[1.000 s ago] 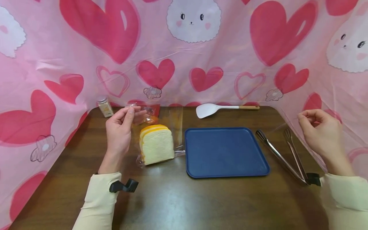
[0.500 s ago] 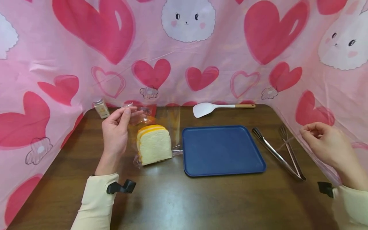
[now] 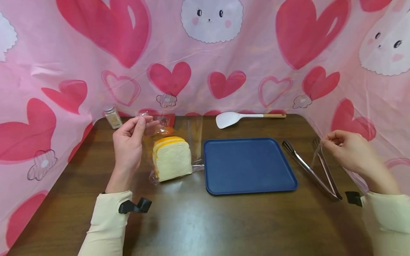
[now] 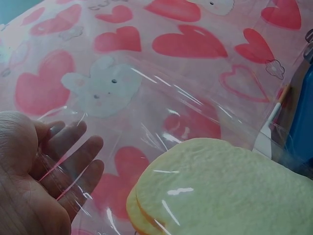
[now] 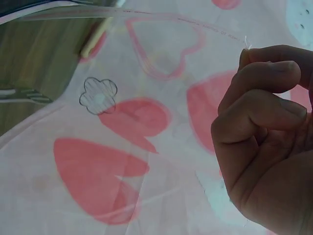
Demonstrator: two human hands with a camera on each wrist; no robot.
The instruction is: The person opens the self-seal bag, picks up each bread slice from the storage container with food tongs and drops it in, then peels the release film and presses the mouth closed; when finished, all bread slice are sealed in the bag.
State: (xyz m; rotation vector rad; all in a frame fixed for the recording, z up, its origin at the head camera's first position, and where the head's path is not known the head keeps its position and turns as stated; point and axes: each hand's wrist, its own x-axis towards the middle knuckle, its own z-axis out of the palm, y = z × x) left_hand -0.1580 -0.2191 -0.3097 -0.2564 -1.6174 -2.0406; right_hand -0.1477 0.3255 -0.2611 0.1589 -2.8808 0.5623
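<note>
Bread slices (image 3: 173, 160), pale with orange crusts, stand inside a clear plastic bag (image 3: 194, 129) left of the tray. My left hand (image 3: 129, 145) pinches the bag's film at its upper left; in the left wrist view the film passes over the fingers (image 4: 73, 156) and the bread (image 4: 220, 181). On the far right, my right hand (image 3: 355, 151) pinches the end of a thin clear strip (image 3: 315, 156) between thumb and forefinger. Small reddish print runs along the strip (image 5: 166, 16) in the right wrist view, where the other fingers are curled in.
A blue tray (image 3: 250, 165) lies at centre right. Metal tongs (image 3: 309, 169) spread beside it, below the right hand. At the back are a white spatula (image 3: 228, 120), a red packet (image 3: 168, 121) and a seasoning jar (image 3: 113, 117). A pink curtain (image 3: 198, 53) surrounds the table.
My right hand first goes down and right, then back left and slightly up, still holding the strip, which now hangs over the tongs. The left hand keeps its pinch on the bag.
</note>
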